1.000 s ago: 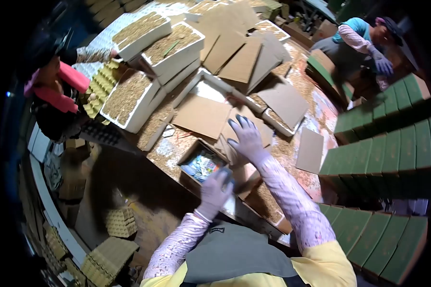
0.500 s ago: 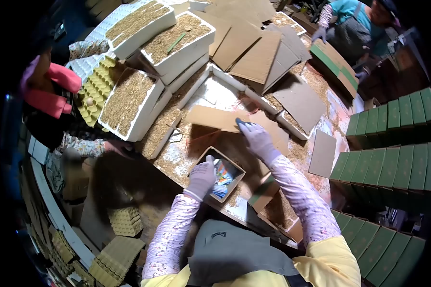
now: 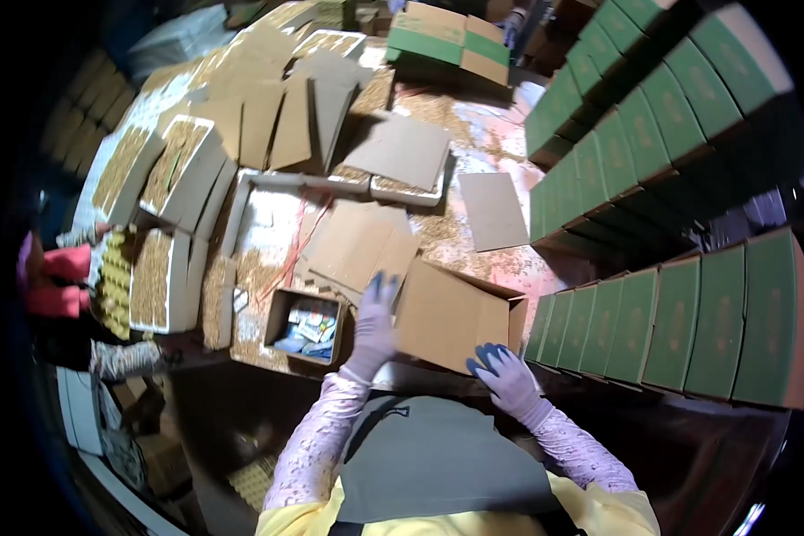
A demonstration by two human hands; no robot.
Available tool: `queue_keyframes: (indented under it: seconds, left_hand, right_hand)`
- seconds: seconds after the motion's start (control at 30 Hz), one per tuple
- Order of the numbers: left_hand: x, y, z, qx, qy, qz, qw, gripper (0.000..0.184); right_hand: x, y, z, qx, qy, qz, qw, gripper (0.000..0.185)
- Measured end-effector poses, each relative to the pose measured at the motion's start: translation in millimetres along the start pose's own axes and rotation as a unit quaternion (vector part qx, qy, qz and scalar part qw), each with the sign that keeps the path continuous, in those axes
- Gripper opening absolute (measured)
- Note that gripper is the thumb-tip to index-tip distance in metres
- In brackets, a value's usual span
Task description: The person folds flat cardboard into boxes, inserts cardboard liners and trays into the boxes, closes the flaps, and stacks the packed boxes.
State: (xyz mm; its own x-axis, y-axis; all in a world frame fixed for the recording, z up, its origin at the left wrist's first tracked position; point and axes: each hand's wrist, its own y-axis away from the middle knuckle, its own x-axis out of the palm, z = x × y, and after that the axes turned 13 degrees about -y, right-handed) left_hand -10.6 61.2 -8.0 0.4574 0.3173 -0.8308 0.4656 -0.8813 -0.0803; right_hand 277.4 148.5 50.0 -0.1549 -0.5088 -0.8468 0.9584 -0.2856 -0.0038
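Note:
My left hand [image 3: 372,332], in a pale glove with blue fingertips, is between two boxes with its fingers stretched out. To its left stands a small cardboard box [image 3: 335,344] holding colourful packets [image 3: 309,329]. On its right is a larger brown cardboard box [image 3: 456,314], tilted on the table edge. My right hand [image 3: 511,384], gloved alike, lies with spread fingers against that box's near right corner. Flat cardboard sheets [image 3: 357,241] lie just beyond my left hand.
Rows of green boxes [image 3: 657,326] line the right side. White foam trays [image 3: 183,170] filled with grainy bedding stand at the left, near a yellow egg tray [image 3: 114,281] and another person's sleeve [image 3: 127,359]. A green-and-brown carton [image 3: 447,45] is at the far end.
My view has swung to the right. My left hand has left the small box of packets; my right hand has gone from the flat cardboard to the larger brown box, which now sits more upright.

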Motion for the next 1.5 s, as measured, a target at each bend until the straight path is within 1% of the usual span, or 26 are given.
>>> queue_keyframes:
  seconds: [0.07, 0.13, 0.17, 0.2, 0.27, 0.33, 0.4, 0.43, 0.47, 0.57, 0.6, 0.63, 0.67, 0.7, 0.77, 0.83, 0.9, 0.93, 1.0, 1.07, 1.17, 1.2, 1.23, 1.3, 1.37, 1.5]
  left_hand:
    - [49.2, 2.0, 53.7, -0.149, 0.382, 0.038, 0.911, 0.062]
    - [32.5, -1.5, 54.8, -0.320, 0.538, 0.172, 0.760, 0.057]
    - [62.2, -4.7, 75.3, -0.296, 0.478, 0.206, 0.801, 0.054]
    - [75.4, -6.8, 88.4, -0.091, 0.364, 0.225, 0.899, 0.052]
    - [86.9, -13.0, 79.9, 0.074, 0.367, 0.192, 0.907, 0.057]
    - [102.7, -15.4, 59.9, -0.297, 0.453, 0.263, 0.798, 0.079]
    - [117.9, -4.5, 32.6, -0.160, -0.002, 0.204, 0.966, 0.095]
    - [125.9, -6.8, 35.9, -0.186, 0.019, 0.193, 0.963, 0.104]
    - [115.0, -14.9, 31.9, -0.172, 0.052, 0.225, 0.958, 0.095]
    - [124.6, -21.2, 47.7, -0.183, 0.132, 0.278, 0.934, 0.094]
    - [118.6, -24.0, 40.2, -0.198, 0.165, 0.284, 0.923, 0.095]
    - [103.6, -20.0, 26.5, -0.216, 0.197, 0.291, 0.911, 0.096]
    - [90.2, -18.6, 19.7, -0.231, 0.224, 0.299, 0.898, 0.098]
    - [133.8, -3.6, 64.2, -0.146, 0.238, 0.225, 0.933, 0.101]
    - [66.6, 13.3, 8.7, -0.221, 0.420, 0.263, 0.840, 0.096]
    - [34.0, 24.7, -20.5, -0.231, 0.541, 0.242, 0.772, 0.088]
    - [37.8, 20.2, 0.0, -0.245, 0.661, 0.199, 0.681, 0.075]
    - [56.5, 12.8, 40.3, -0.288, 0.718, 0.192, 0.604, 0.070]
    - [-6.3, -14.3, -1.7, -0.215, 0.717, 0.163, 0.643, 0.066]
    - [-75.9, -40.2, -61.4, -0.117, 0.720, 0.149, 0.667, 0.063]
    - [-163.4, -72.3, -160.3, 0.027, 0.722, 0.145, 0.676, 0.058]
    - [-187.7, -80.0, -196.6, 0.071, 0.720, 0.146, 0.675, 0.057]
    - [-210.2, -85.8, -230.9, 0.111, 0.718, 0.148, 0.671, 0.056]
    - [-242.4, -91.9, -293.5, 0.170, 0.714, 0.154, 0.662, 0.053]
    - [-263.0, -95.7, -348.6, 0.211, 0.712, 0.163, 0.650, 0.051]
    - [-268.6, -94.2, -414.1, 0.239, 0.703, 0.158, 0.651, 0.049]
  right_hand:
    - [-3.5, -7.7, 14.5, 0.058, -0.004, -0.020, 0.998, 0.041]
    - [7.7, -39.6, 22.3, 0.128, -0.071, -0.026, 0.989, 0.043]
    - [18.8, -62.6, 11.0, 0.169, -0.129, -0.034, 0.977, 0.044]
    - [34.7, -74.8, -9.7, 0.164, -0.086, -0.001, 0.983, 0.045]
    - [69.0, -82.5, -38.0, 0.167, -0.008, 0.072, 0.983, 0.047]
    - [52.5, -58.4, -46.2, 0.139, -0.254, -0.009, 0.957, 0.045]
    - [27.8, -10.2, -61.0, 0.245, -0.232, -0.261, 0.904, 0.047]
    - [22.1, 13.1, -72.2, 0.316, -0.169, -0.361, 0.861, 0.048]
    - [42.7, 21.3, -85.4, 0.395, -0.315, -0.360, 0.784, 0.052]
    - [144.9, 35.8, -149.1, 0.531, -0.684, -0.299, 0.402, 0.075]
    - [133.5, 23.2, -133.4, 0.543, -0.521, -0.242, 0.613, 0.074]
    - [119.7, 9.1, -115.7, 0.556, -0.286, -0.184, 0.759, 0.072]
    - [127.0, 2.6, -123.3, 0.551, -0.222, -0.173, 0.786, 0.070]
    - [120.0, 1.7, -124.2, 0.524, -0.358, -0.181, 0.751, 0.069]
    - [89.9, 23.4, -126.9, 0.437, -0.594, -0.190, 0.648, 0.067]
    - [130.7, 65.0, -154.9, 0.363, -0.677, -0.273, 0.579, 0.058]
    - [23.1, 61.0, -89.5, 0.401, -0.717, -0.306, 0.481, 0.049]
    - [-29.6, 64.9, -38.1, 0.254, -0.714, -0.336, 0.559, 0.049]
    - [-118.4, 75.4, 51.9, 0.090, -0.462, -0.449, 0.760, 0.055]
    - [-158.8, 121.8, 83.1, -0.040, -0.259, -0.544, 0.797, 0.064]
    - [-233.5, 184.2, 94.7, -0.008, 0.061, -0.797, 0.600, 0.044]
    - [-280.8, 180.3, 114.6, -0.101, -0.022, -0.824, 0.558, 0.041]
    - [-311.2, 200.5, 108.4, -0.041, 0.010, -0.851, 0.524, 0.047]
    - [-371.8, 248.3, 62.1, -0.050, 0.064, -0.827, 0.556, 0.050]
    - [-409.1, 295.6, -2.5, -0.119, -0.105, -0.737, 0.657, 0.051]
    - [-422.9, 286.7, -4.9, -0.057, -0.081, -0.752, 0.651, 0.048]
